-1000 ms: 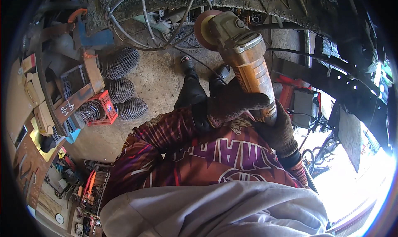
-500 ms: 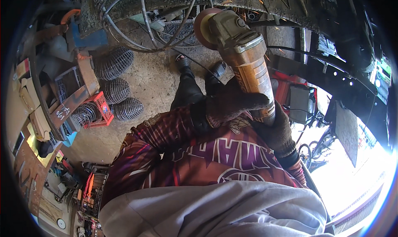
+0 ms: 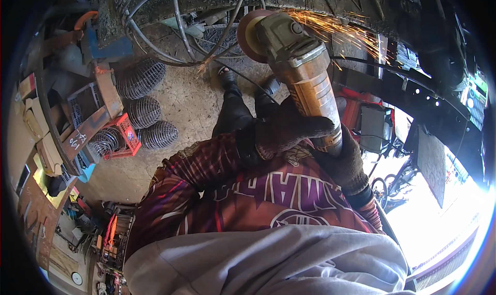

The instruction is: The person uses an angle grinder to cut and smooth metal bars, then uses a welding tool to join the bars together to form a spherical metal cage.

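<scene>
An angle grinder (image 3: pixel 316 91) with a worn, rusty-brown body slants across the upper middle, its disc end pointing up and left. My left hand (image 3: pixel 292 132), in a dark knit glove, is closed over the grinder's body. Lower down, my gloved right hand (image 3: pixel 343 166) wraps the rear end of the same tool. The reddish disc (image 3: pixel 251 35) is at the right side of a round cage of bent metal rods (image 3: pixel 181 24); the exact contact point is hard to make out. Orange sparks (image 3: pixel 338 29) stream rightward from behind the grinder head.
A dark, rough workbench (image 3: pixel 320 0) runs along the top. Several coiled wire cages (image 3: pixel 142 78) lie on the concrete floor (image 3: pixel 191 93) to the left, beside a red crate (image 3: pixel 126 135). A cable trails near my feet. Red and black equipment (image 3: pixel 372 122) stands at right.
Sparks have grown from a few specks into a dense stream to the right. The grinder head has shifted slightly left, and the rod cage a little left too. Both hands keep their hold.
</scene>
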`<action>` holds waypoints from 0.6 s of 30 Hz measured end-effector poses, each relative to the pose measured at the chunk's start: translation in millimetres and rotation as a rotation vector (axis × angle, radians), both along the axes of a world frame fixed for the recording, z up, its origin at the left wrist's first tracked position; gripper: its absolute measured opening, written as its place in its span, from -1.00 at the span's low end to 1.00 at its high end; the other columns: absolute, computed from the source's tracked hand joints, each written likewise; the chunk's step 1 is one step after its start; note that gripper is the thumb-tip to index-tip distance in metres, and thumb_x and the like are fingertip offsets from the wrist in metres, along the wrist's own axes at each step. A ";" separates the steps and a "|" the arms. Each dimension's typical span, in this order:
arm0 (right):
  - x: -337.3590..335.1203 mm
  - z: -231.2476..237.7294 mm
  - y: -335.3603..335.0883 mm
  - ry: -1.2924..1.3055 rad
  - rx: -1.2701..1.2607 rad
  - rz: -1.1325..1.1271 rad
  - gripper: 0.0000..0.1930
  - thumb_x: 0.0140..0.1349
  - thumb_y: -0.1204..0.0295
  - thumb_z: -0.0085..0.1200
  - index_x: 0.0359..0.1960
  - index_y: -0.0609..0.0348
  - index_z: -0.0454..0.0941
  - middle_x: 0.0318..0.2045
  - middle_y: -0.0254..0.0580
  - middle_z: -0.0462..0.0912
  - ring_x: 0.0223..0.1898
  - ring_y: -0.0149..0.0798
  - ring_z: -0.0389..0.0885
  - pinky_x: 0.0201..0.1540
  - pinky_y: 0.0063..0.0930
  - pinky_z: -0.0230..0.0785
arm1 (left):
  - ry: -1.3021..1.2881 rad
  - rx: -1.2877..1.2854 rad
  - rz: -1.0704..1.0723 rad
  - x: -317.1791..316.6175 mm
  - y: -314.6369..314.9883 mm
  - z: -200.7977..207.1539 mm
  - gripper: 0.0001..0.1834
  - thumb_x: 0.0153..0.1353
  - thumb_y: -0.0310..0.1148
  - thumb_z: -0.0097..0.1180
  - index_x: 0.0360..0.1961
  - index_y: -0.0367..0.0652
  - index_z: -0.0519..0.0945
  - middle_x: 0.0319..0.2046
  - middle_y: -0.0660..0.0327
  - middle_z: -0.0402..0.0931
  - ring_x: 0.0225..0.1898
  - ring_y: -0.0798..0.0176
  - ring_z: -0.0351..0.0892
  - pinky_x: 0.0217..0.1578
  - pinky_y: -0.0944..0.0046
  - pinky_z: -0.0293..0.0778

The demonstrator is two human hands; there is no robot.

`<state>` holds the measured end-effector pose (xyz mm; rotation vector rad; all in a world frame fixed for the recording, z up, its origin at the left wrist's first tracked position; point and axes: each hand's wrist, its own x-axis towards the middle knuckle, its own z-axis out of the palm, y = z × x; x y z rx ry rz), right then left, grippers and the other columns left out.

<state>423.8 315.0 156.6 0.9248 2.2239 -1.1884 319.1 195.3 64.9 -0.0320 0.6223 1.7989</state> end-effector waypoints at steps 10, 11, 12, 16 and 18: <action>2.9 -0.8 3.8 0.022 0.023 0.001 -0.33 0.01 0.29 0.42 0.15 0.22 0.38 -0.08 0.03 0.64 -0.04 -0.13 0.66 0.00 -0.28 0.49 | 0.081 -0.086 -0.053 5.2 1.6 -12.6 -0.31 0.03 -0.45 0.38 0.20 -0.20 0.34 0.09 0.09 0.48 0.13 0.20 0.48 0.11 0.20 0.46; 3.0 -0.5 4.5 0.026 0.027 0.005 -0.32 0.00 0.33 0.44 0.15 0.25 0.38 -0.07 0.03 0.65 -0.04 -0.15 0.66 -0.01 -0.28 0.50 | 0.040 -0.068 -0.058 4.8 2.5 -12.4 -0.30 0.03 -0.46 0.38 0.20 -0.20 0.34 0.08 0.10 0.49 0.12 0.20 0.49 0.09 0.20 0.48; 2.9 -0.2 4.6 0.019 0.034 0.000 -0.32 0.00 0.33 0.44 0.14 0.25 0.38 -0.07 0.02 0.65 -0.05 -0.15 0.66 -0.01 -0.28 0.50 | 0.000 -0.050 -0.063 4.4 3.3 -12.0 -0.30 0.04 -0.46 0.38 0.21 -0.19 0.34 0.07 0.10 0.49 0.11 0.20 0.50 0.07 0.20 0.50; 0.1 1.1 4.5 0.008 0.028 -0.007 -0.37 0.05 0.29 0.38 0.14 0.20 0.39 -0.08 0.03 0.64 -0.03 -0.12 0.65 0.01 -0.28 0.48 | -0.026 0.043 -0.009 1.8 4.2 -6.7 -0.34 0.03 -0.45 0.39 0.16 -0.20 0.37 0.00 0.13 0.51 0.02 0.22 0.55 -0.05 0.21 0.57; -2.4 1.0 4.7 0.009 0.011 0.000 -0.39 0.08 0.27 0.36 0.15 0.17 0.39 -0.07 0.04 0.63 -0.02 -0.10 0.65 0.02 -0.28 0.47 | 0.010 0.038 0.078 2.7 5.4 -4.4 -0.37 0.03 -0.45 0.39 0.13 -0.20 0.39 -0.06 0.16 0.53 -0.04 0.24 0.57 -0.11 0.22 0.60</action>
